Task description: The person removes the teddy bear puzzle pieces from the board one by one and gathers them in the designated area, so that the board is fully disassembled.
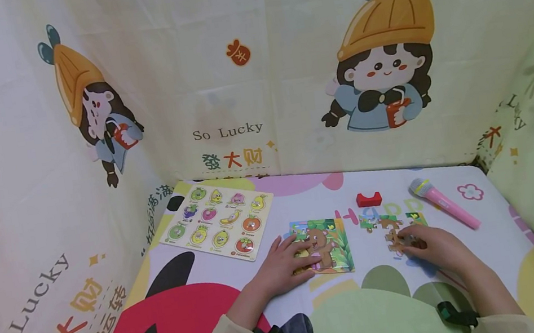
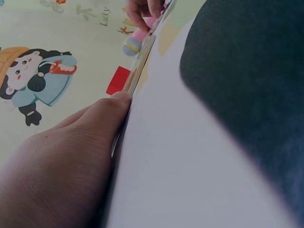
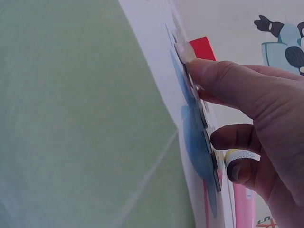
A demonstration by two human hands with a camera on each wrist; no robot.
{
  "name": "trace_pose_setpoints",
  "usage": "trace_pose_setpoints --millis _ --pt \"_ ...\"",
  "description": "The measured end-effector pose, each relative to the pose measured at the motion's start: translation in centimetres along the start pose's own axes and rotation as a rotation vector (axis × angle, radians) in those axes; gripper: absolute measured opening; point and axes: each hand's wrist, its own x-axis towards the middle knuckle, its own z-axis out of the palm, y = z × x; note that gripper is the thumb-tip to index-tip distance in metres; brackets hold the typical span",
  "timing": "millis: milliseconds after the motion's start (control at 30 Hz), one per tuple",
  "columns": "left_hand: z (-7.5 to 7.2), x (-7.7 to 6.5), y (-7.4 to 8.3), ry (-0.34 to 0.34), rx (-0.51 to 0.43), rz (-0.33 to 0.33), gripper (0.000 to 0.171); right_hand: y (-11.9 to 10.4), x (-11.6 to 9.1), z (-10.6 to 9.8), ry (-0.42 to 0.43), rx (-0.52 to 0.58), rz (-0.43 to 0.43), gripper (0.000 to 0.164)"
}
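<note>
**Thin jigsaw pieces, best taken by their rims**

At the far left corner of the bench (image 1: 303,204) lies a fruit board (image 1: 215,222). The left hand (image 1: 286,266) rests spread on the bear board (image 1: 340,241), mid-bench. Farther right lie the jigsaw pieces (image 1: 390,223), probably light and stiff, their tabs likely the fragile part. The right hand's (image 1: 434,248) fingers are drawn narrow on them; whether one is pinched, I cannot tell. Toward the right edge lies a microphone (image 1: 443,203).

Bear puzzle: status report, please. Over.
Left hand on bear picture. Right hand touching puzzle pieces. Red block and pink microphone nearby, apparently not blocking.
</note>
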Motion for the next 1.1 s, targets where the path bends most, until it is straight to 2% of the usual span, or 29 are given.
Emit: trace_pose_setpoints --millis 367,733,900,1100 --pt "-0.2 -0.2 0.1 -0.001 -0.004 -0.003 0.046 -0.2 0.0 0.1 -0.01 -0.024 -0.005 0.032" --pt "-0.2 -0.1 0.0 0.002 0.012 0.023 0.047 -0.3 -0.1 0.0 0.029 -0.031 -0.021 0.03" --pt "-0.5 -0.1 -0.1 -0.014 0.006 0.033 0.048 -1.3 0.4 -0.5 0.056 -0.008 -0.015 0.031" --pt "-0.8 -1.0 -0.4 -0.036 -0.022 0.024 0.047 -3.7 2.2 -0.6 0.026 0.012 -0.048 0.03"
